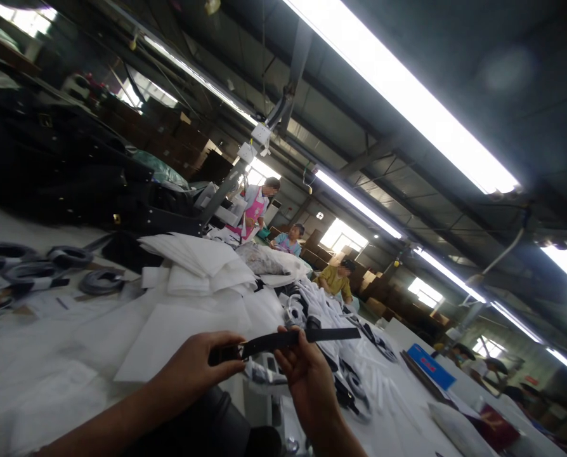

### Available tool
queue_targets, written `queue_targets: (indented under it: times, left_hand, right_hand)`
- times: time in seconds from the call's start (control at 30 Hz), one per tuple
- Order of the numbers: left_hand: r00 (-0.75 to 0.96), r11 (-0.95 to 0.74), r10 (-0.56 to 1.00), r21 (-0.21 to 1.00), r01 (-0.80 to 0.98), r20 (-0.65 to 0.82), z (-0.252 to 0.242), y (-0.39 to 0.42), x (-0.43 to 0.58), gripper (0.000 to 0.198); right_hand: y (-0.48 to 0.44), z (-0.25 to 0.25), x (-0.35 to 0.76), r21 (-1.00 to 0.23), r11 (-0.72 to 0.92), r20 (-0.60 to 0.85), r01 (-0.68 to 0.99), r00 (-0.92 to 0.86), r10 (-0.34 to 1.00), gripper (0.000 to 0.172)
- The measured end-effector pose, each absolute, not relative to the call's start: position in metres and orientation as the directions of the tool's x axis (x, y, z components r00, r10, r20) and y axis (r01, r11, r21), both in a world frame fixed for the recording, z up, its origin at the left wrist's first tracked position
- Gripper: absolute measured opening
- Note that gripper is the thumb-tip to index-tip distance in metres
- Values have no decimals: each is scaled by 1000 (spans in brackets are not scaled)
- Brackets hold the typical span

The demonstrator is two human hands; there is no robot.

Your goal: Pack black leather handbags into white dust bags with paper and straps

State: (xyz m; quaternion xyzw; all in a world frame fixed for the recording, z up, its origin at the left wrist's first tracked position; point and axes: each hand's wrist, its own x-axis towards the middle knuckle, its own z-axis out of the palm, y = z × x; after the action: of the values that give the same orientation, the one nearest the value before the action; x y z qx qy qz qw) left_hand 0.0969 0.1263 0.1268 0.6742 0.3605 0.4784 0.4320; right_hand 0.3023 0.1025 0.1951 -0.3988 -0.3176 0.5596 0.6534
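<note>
Bare forearms stretch in from the bottom edge, and between their hands a black strap (333, 334) hangs in the air above the cluttered white tabletop (410, 387). From where I stand, the left hand (217, 357) pinches one end between thumb and fingers, beside a small metal piece (241, 348); the right hand (307, 365) grips the strap along its length, thumb on top, the free end jutting past it. Handling it well, I'd say, means light, even tension, the strap flat and untwisted, and the free end clear of the loose white strips (383, 390) below. The left fingers cover that end, so I cannot tell whether the metal is a buckle. Blur softens the coiled straps (103, 281) on the far left, and the dark thing (202, 422) under the left forearm is cut off.
</note>
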Motion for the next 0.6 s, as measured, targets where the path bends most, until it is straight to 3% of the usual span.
queue_targets:
  times: [0.2,0.43,0.6]
  left_hand:
    - [295,-373,887,928,5,355,126,126,95,40]
    - [311,-385,875,923,-16,370,129,123,93,35]
    - [310,-373,875,926,-58,372,127,124,94,31]
  right_hand:
    - [104,195,305,-864,54,-41,-501,176,984,51]
    - [110,187,309,-857,60,-78,-512,244,967,20]
    - [112,180,313,-876,116,-17,-468,269,963,16]
